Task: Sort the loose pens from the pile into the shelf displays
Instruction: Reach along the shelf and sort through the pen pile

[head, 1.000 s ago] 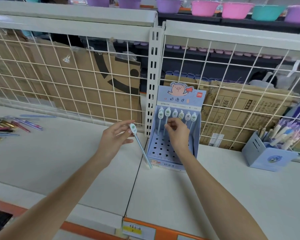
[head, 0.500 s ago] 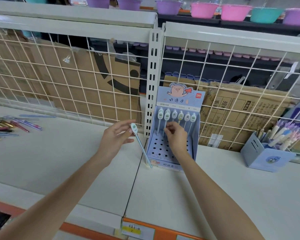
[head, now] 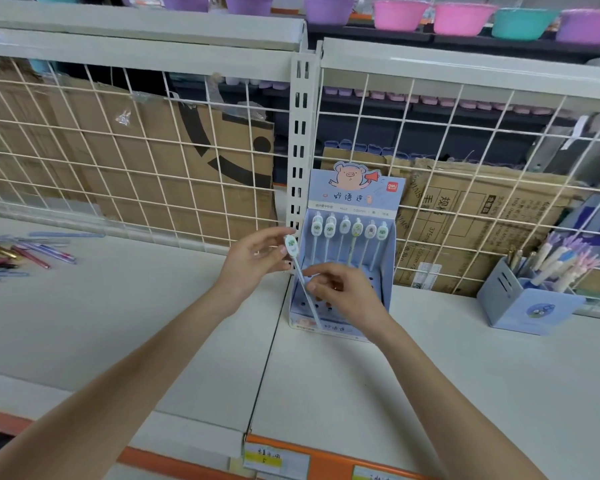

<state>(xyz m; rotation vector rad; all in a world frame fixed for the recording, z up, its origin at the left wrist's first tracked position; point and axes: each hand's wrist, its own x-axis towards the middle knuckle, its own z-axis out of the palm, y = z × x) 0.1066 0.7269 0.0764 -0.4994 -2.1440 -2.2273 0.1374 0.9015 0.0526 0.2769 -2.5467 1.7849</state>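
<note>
Lying far left on the shelf (head: 125,327), the pen pile (head: 14,254) waits. Left hand (head: 253,261) pinches a light, slim pen (head: 300,275) under its charm; right hand (head: 343,292) closes on the barrel before the display box (head: 390,258).

Two bare hands were in view, the left hand (head: 253,261) and the right hand (head: 343,292). One slim pale-blue pen with a white oval cap (head: 293,258) lay between them. Just beyond the right hand stood one light-blue cardboard display box with a pig picture (head: 355,194), with six matching white-capped pens (head: 349,230) in its back row. Far to the right of the right hand sat one blue square pen holder (head: 530,306); its pens were too crowded to count. Well left of the left hand lay one pile of loose coloured pens (head: 18,254), likewise uncountable. High above both hands, seven plastic bowls (head: 461,17) showed: four purple, two pink, one teal.
</note>
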